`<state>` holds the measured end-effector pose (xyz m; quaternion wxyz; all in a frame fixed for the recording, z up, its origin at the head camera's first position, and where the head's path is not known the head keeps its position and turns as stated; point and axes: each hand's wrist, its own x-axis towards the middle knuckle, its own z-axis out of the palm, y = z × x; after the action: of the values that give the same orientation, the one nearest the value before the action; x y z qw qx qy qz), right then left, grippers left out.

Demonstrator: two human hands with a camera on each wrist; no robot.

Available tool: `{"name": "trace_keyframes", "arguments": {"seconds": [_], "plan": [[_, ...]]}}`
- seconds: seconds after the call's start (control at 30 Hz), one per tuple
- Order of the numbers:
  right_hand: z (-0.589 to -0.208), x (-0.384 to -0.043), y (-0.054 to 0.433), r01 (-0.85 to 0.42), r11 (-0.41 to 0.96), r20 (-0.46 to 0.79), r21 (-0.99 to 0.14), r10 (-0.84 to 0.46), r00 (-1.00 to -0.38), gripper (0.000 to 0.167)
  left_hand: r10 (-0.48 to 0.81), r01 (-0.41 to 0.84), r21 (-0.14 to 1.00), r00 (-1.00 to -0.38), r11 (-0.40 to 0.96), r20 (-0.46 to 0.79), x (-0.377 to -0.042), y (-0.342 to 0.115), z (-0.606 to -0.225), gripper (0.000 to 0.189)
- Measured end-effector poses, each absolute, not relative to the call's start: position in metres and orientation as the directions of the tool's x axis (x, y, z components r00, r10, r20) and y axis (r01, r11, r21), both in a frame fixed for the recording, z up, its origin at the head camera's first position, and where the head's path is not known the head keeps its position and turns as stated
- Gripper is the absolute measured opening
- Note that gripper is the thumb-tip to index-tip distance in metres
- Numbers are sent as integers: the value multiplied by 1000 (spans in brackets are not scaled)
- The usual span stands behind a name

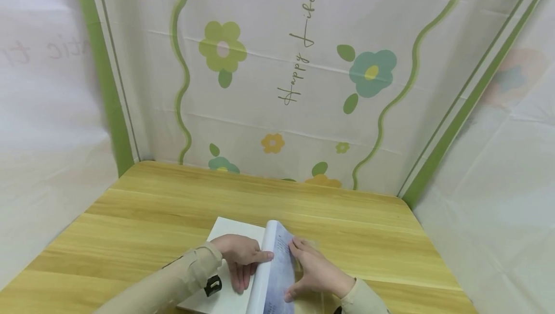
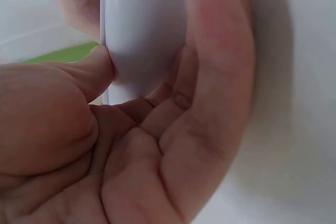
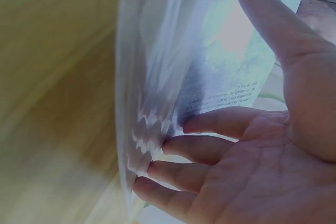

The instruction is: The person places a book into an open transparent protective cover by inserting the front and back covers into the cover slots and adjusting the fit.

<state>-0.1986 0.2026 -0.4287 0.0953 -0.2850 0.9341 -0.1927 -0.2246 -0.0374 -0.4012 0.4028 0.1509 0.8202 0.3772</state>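
A book lies on the table with a white page (image 1: 238, 227) showing on its left side. Its bluish-purple cover (image 1: 279, 275), printed with small text, is bent up into a curl along the middle. My left hand (image 1: 240, 252) holds this curled part, thumb on top and fingers beneath; the left wrist view shows the bend (image 2: 144, 24) between thumb and fingers. On the right side, my right hand (image 1: 318, 269) is spread, fingertips against a clear plastic sheet (image 3: 149, 72) along the cover's outer edge. Its thumb reaches to the cover's near part.
The wooden table (image 1: 151, 208) reaches back to a hanging white cloth (image 1: 256, 92) with printed flowers. More pale cloth hangs at the left (image 1: 47, 111) and right (image 1: 490, 174). The book's near end runs out of the head view.
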Motion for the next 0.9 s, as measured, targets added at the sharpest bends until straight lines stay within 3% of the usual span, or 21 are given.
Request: {"name": "trace_keyframes", "arguments": {"seconds": [0.9], "plan": [[-427,-199,201,-493,774,-66,-398,-561,-825,126,444,-58,646,-679,761,-585,-221,-26,-391,55]]}}
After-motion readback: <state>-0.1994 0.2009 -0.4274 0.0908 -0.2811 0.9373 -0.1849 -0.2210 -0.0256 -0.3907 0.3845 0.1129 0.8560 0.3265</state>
